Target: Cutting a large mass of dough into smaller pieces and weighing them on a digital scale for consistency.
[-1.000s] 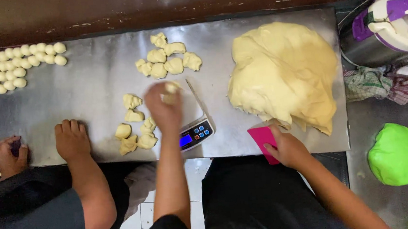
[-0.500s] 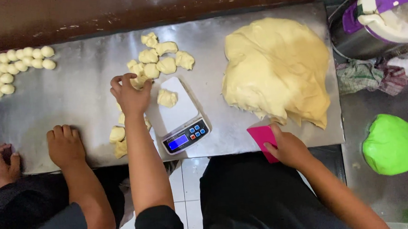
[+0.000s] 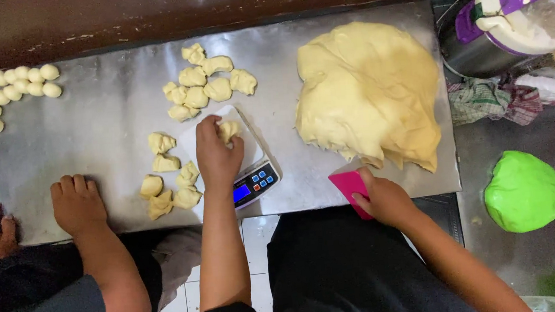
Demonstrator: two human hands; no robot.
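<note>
My left hand (image 3: 215, 155) rests on the white kitchen scale (image 3: 253, 177) and its fingers close around a small dough piece (image 3: 229, 129) on the platform. My right hand (image 3: 385, 199) grips a pink dough scraper (image 3: 350, 185) at the front edge of the metal table (image 3: 105, 116), just below the big mass of yellow dough (image 3: 367, 91). Several cut dough pieces (image 3: 204, 83) lie behind the scale, and more cut pieces (image 3: 165, 180) lie to its left.
A co-worker's hands (image 3: 76, 204) press on the table at the left, near rows of rolled dough balls (image 3: 0, 97). On the right stand a white and purple appliance (image 3: 527, 8), a checked cloth (image 3: 491, 98) and a green lump (image 3: 523, 191).
My left hand reached back to the pile behind the scale, then returned onto the scale and closed on the dough piece there. My right hand kept the scraper at the table's edge.
</note>
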